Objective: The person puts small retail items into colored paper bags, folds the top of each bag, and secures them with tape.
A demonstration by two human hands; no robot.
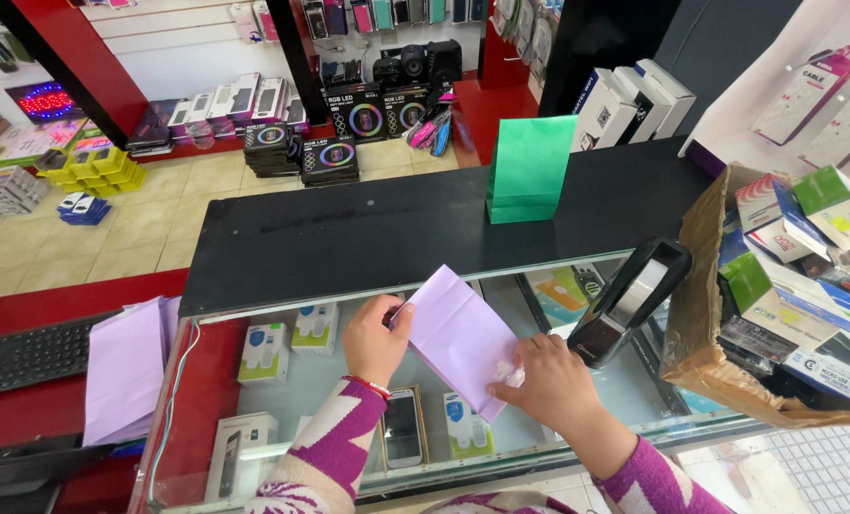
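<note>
A flat lilac paper bag (458, 335) lies tilted on the glass counter top (301, 381). My left hand (374, 340) pinches its left edge near the top corner. My right hand (550, 381) presses down on its lower right corner, fingers curled over the paper. Both sleeves are pink, purple and cream knit. A green paper bag (527, 169) stands upright on the black upper shelf (349, 238) of the counter, beyond my hands.
A stack of lilac bags (125, 371) lies at the left beside a black keyboard (25, 354). A black handheld terminal (625, 300) rests right of my hands. A torn cardboard box (701, 286) full of small packages fills the right. Boxed phones show under the glass.
</note>
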